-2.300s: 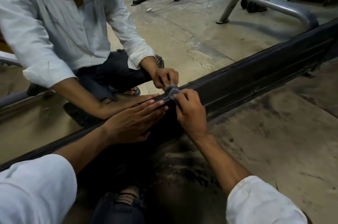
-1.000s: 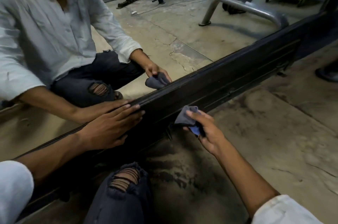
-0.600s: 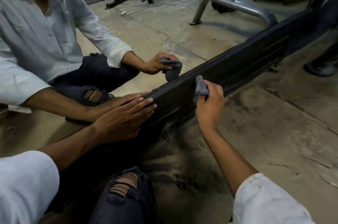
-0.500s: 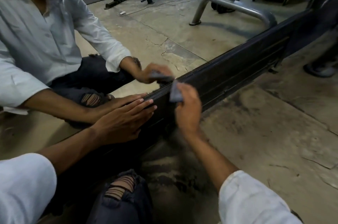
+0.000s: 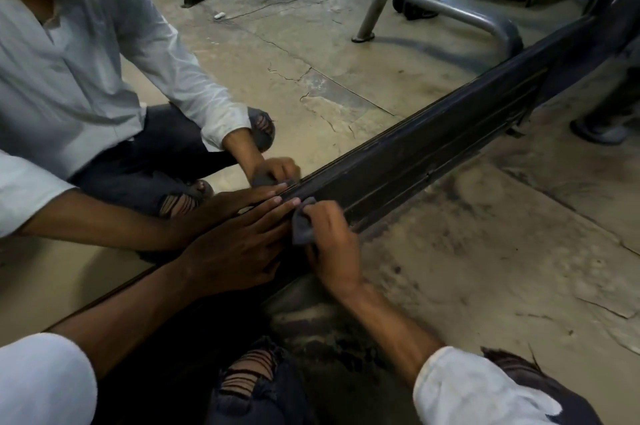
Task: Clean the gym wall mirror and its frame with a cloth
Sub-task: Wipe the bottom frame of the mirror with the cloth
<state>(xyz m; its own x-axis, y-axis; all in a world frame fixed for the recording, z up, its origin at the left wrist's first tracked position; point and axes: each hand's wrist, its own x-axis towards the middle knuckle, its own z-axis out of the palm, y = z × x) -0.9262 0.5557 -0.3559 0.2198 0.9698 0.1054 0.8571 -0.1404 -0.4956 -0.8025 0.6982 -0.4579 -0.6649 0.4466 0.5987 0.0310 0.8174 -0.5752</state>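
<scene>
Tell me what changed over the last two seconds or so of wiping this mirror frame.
The right hand swept the grey cloth out to the right along the dark bottom frame, lifting off it briefly, then came back left; the cloth now presses the frame beside the left hand's fingertips. The left hand stayed flat on the frame at the mirror's edge, and the cloth stayed in the right hand.

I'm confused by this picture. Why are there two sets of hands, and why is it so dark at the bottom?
Head view: the mirror copies the left hand and the right hand holding the cloth; the light is dim, and the frame looks bent because of the wide lens.
</scene>
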